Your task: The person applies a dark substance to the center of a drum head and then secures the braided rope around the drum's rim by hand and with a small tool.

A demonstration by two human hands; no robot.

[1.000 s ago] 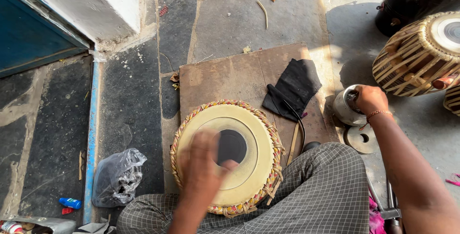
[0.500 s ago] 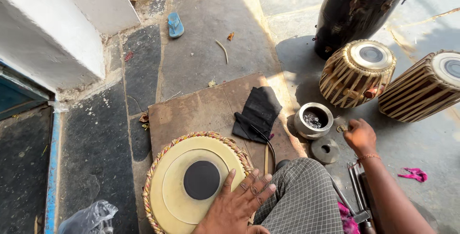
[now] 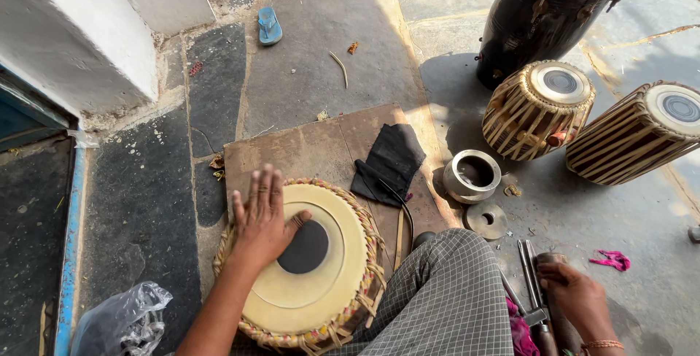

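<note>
Left hand (image 3: 261, 214): fingers spread flat on the drum (image 3: 302, 265), palm steadying its skin beside the black spot.
Right hand (image 3: 576, 296): right of the drum, seemingly curled around a dark tool (image 3: 550, 268); grip unclear.
Beyond the drum: black cloth (image 3: 390, 159), metal bowl (image 3: 472, 175).

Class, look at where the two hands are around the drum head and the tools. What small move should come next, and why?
Probably lift the tool and bring it over to the drum. The right hand rests on a dark tool on the floor beside the metal rods, though whether it grips it is unclear. The left hand lies flat on the drum, steadying it at the black centre patch.
</note>
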